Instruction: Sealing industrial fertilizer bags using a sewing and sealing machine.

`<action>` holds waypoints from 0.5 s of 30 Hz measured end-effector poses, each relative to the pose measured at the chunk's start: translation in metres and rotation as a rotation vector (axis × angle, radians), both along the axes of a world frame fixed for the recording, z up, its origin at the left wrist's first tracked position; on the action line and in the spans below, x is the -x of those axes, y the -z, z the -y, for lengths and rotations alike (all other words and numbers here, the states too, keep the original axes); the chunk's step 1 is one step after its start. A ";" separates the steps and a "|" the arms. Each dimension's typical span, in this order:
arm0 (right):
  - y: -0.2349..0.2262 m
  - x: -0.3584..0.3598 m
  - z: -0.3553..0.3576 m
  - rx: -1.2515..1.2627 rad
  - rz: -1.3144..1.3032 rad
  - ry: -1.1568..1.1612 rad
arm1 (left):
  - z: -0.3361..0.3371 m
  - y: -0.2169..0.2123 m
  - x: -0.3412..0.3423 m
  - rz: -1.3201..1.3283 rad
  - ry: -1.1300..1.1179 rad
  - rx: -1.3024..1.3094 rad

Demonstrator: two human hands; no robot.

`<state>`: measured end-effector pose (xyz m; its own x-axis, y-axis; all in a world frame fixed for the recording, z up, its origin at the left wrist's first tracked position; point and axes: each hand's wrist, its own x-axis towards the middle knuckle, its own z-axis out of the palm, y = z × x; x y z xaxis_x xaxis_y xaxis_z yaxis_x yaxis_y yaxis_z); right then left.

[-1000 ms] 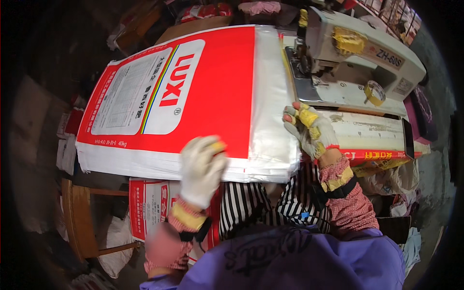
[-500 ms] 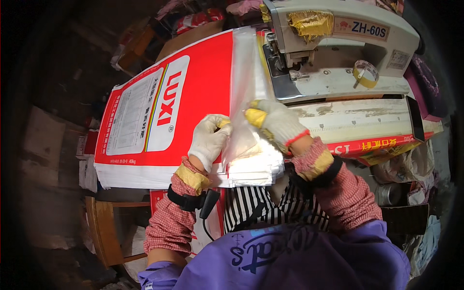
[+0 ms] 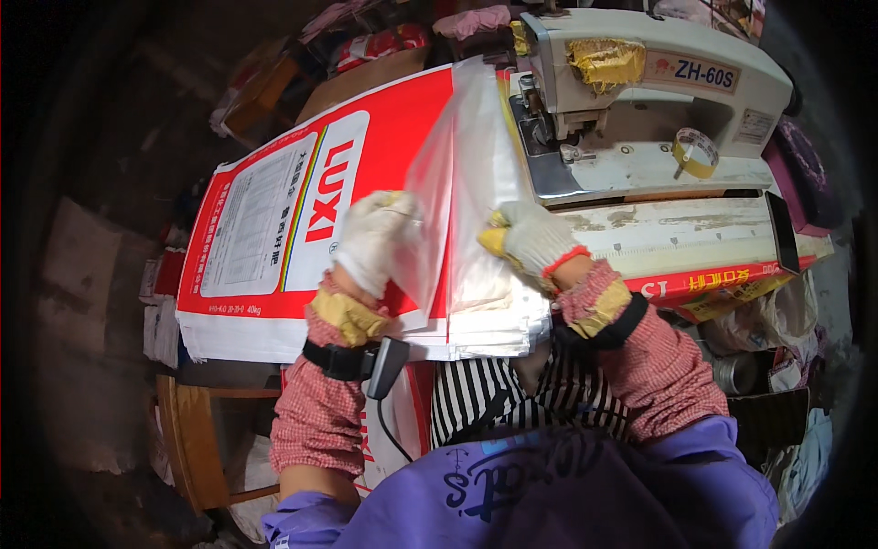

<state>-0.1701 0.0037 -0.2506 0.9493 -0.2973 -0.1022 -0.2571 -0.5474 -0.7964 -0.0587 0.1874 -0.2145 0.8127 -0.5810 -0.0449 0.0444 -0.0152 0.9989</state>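
Between both hands, clear liner

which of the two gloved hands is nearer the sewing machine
The right hand: it pinches the clear liner just below the sewing machine, while the left hand is further away, over the red sack.

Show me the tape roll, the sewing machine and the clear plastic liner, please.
tape roll (image 3: 695,152): head view, on its yellow rim.
sewing machine (image 3: 658,69): head view, on its upper arm.
clear liner (image 3: 476,174): head view, on the raised sheet between the gloved hands.
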 end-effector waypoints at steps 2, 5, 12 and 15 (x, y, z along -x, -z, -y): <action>-0.001 0.007 0.008 0.006 -0.017 0.079 | -0.004 -0.002 -0.001 -0.045 -0.140 0.045; -0.002 0.005 0.012 -0.050 0.146 0.221 | 0.003 -0.002 0.007 0.182 -0.021 -0.205; 0.000 -0.037 0.015 -0.673 -0.105 0.052 | 0.040 0.014 0.028 0.271 0.048 -0.458; 0.005 -0.048 0.018 -0.152 -0.139 0.023 | 0.039 0.020 0.024 0.233 0.067 -0.450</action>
<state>-0.1221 -0.0143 -0.2559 0.9161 -0.2896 -0.2774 -0.3815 -0.4162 -0.8254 -0.0829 0.1479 -0.2343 0.7927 -0.5968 -0.1246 -0.1943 -0.4410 0.8762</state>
